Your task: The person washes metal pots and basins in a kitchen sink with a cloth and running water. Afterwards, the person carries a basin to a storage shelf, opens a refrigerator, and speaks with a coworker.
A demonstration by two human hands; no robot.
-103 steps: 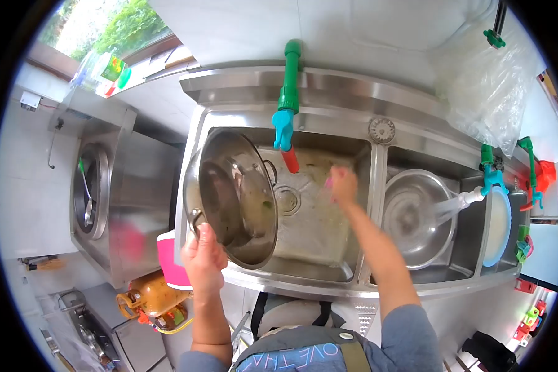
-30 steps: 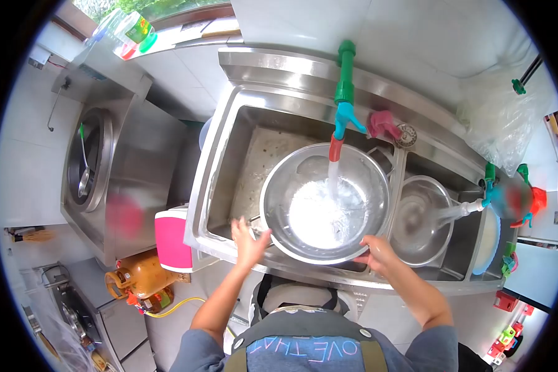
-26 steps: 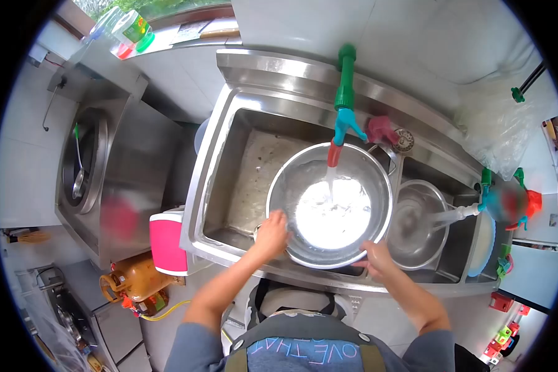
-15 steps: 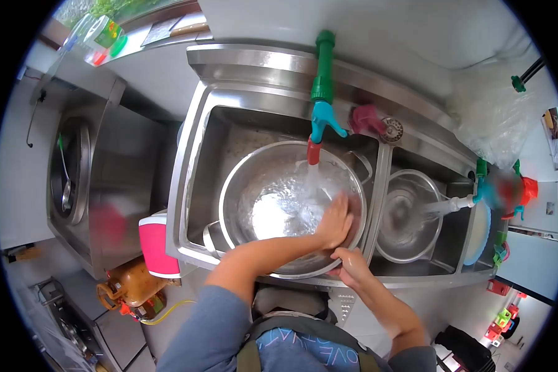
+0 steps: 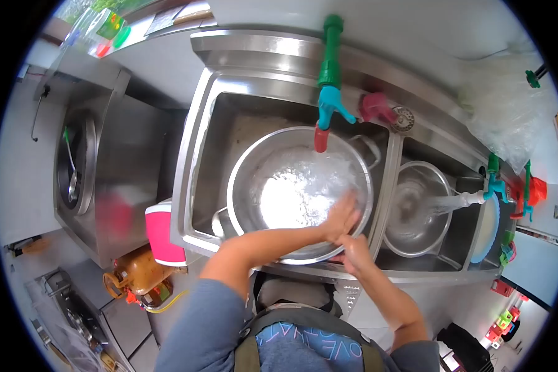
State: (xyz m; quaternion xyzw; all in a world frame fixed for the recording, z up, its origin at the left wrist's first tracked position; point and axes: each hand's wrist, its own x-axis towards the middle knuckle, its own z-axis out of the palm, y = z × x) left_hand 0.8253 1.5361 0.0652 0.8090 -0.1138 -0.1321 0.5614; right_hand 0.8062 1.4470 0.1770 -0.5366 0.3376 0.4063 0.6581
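Observation:
A large metal pot with side handles sits in the left sink basin, with water in it that reflects a bright light. My left hand reaches inside, flat against the pot's right inner wall, fingers stretched out and slightly blurred. Close by, my right hand is closed on the pot's near right rim. Above the pot hangs a tap with a blue lever and a red spout; whether water runs from it now I cannot tell.
In the right basin, water runs from a second tap into a metal bowl. A pink cloth and a drain strainer lie on the back ledge. An orange gas cylinder and a pink-and-white container stand left.
The view has shifted, so the sink appears higher and farther right. My left hand has moved slightly down the pot's wall, nearer my right hand. The stream under the red spout shows less clearly.

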